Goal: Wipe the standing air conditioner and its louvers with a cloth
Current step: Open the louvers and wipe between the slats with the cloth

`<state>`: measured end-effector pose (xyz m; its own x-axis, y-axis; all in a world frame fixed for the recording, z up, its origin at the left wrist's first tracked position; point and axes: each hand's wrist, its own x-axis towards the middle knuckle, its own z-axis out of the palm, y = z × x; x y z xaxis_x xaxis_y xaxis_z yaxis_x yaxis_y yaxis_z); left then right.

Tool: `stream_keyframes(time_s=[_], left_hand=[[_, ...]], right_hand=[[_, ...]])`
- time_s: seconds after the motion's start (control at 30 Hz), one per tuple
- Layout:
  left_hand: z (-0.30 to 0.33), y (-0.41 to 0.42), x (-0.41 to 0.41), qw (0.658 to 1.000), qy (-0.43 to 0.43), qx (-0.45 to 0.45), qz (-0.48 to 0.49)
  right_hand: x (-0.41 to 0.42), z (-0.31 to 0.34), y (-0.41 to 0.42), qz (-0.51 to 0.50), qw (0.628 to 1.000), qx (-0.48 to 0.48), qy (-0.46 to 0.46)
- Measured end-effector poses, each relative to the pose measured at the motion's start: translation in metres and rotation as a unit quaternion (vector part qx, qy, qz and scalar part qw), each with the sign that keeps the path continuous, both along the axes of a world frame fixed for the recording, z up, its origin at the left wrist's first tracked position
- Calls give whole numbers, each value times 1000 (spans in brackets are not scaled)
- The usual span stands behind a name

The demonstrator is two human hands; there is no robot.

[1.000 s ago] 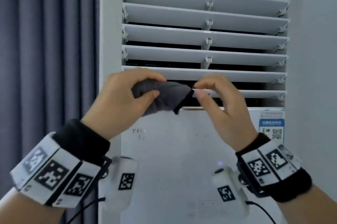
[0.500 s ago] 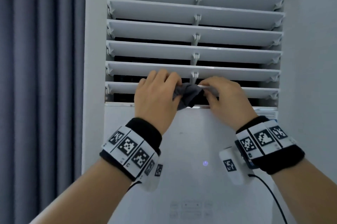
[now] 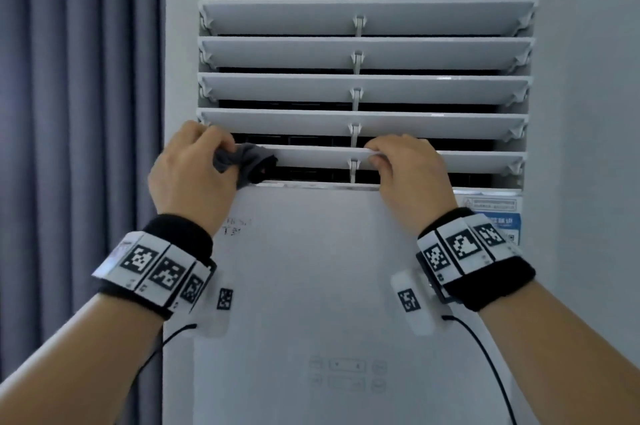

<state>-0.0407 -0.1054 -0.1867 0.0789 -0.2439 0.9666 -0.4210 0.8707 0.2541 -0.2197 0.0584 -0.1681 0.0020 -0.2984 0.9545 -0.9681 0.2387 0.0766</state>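
Note:
A white standing air conditioner fills the middle of the view, with several horizontal louvers across its upper half. My left hand grips a bunched grey cloth and presses it on the left end of the lowest louver. My right hand pinches that same louver just right of its centre link, thumb under the slat and fingers over it. Both wrists wear black bands with square-code markers.
Grey-blue curtains hang close on the left of the unit. A plain wall stands to the right. A blue and white label sits at the front panel's top right, and faint control buttons lie lower down.
My left hand has slid the cloth leftward along the lowest louver, from near the centre to its left end. My right hand has let go of the cloth and holds the slat.

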Motion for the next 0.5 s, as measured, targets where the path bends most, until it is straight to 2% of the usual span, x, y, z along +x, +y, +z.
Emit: stream_keyframes(time_s=[0.1, 0.37, 0.5], left_hand=[[0, 22, -20, 1000, -24, -15, -10], [0, 70, -66, 990, -55, -68, -107], [4, 42, -42, 994, -74, -52, -69]], right_hand=[[-2, 1, -2, -13, 1000, -1, 0], [-3, -1, -4, -11, 1000, -15, 7], [-4, -2, -4, -9, 1000, -7, 12]])
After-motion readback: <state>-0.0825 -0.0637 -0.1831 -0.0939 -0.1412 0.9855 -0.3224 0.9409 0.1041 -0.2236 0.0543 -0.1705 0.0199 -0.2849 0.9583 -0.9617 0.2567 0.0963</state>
